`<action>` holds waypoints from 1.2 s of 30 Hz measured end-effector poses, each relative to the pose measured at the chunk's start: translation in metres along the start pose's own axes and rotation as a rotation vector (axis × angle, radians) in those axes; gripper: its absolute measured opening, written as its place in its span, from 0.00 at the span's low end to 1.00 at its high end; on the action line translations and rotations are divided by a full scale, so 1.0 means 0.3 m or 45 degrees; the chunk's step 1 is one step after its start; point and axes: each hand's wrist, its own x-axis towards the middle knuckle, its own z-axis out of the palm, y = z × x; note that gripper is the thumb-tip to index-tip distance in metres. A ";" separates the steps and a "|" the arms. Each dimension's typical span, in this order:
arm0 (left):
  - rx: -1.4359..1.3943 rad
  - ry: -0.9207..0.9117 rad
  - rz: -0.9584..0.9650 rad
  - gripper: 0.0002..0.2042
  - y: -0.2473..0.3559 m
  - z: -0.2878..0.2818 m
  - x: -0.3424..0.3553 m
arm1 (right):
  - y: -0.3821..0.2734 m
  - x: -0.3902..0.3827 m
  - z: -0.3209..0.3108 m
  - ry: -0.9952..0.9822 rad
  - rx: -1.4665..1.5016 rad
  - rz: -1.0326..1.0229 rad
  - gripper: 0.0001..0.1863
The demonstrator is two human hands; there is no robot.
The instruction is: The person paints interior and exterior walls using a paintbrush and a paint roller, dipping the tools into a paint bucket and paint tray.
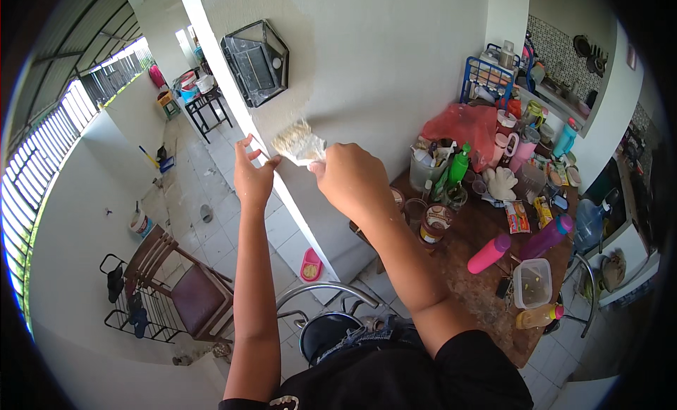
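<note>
Up by the wall (402, 71), the brush (300, 142) was gripped in the right hand (352, 181); the left hand (252, 181) was held just beside it, fingers spread. Only the darker patch (301, 64) round the lamp (255, 65) seemed kinda covered, the rest left.

No text can be read, even on the orange-red packet (517, 217).

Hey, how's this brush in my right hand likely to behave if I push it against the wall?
The brush probably has some give, as its bristles look fibrous, though what looks like pale residue may stiffen them. Its broad, flattish shape makes rolling unlikely. It's probably fairly light, since the right hand alone holds it.
</note>
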 end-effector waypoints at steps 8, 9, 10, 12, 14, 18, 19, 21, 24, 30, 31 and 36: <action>-0.035 0.012 0.042 0.33 -0.005 0.019 0.009 | 0.029 0.061 0.009 -0.015 0.018 0.083 0.16; -0.017 -0.001 -0.005 0.33 -0.003 0.012 0.005 | 0.032 0.049 -0.021 -0.065 0.032 0.108 0.17; 0.000 -0.017 -0.050 0.34 0.003 0.007 0.001 | 0.023 0.039 -0.050 -0.113 0.045 0.136 0.18; -0.008 -0.025 -0.050 0.34 0.005 0.001 0.004 | 0.005 0.047 -0.058 -0.071 0.089 0.137 0.19; -0.022 -0.049 -0.048 0.33 0.008 0.010 0.000 | 0.005 0.058 -0.045 -0.024 0.125 0.153 0.19; -0.030 -0.020 0.007 0.33 -0.008 0.017 0.002 | 0.013 0.063 -0.004 -0.034 0.066 0.125 0.19; -0.041 -0.016 -0.008 0.34 -0.010 0.016 0.005 | 0.006 0.055 -0.012 -0.058 0.049 0.114 0.19; -0.029 -0.028 -0.034 0.34 -0.008 0.006 0.008 | -0.025 0.013 -0.033 -0.022 0.042 0.044 0.17; -0.018 -0.042 -0.040 0.34 -0.022 0.007 0.016 | -0.063 0.007 -0.014 0.043 0.063 -0.055 0.15; -0.014 -0.058 -0.018 0.34 -0.015 0.004 0.024 | -0.066 0.032 0.040 -0.031 0.079 -0.059 0.17; -0.011 -0.069 -0.018 0.34 -0.019 0.000 0.021 | -0.065 0.015 0.013 -0.102 0.061 -0.037 0.17; -0.027 -0.052 -0.012 0.34 -0.020 0.009 0.020 | -0.079 -0.011 -0.024 -0.105 0.079 -0.005 0.17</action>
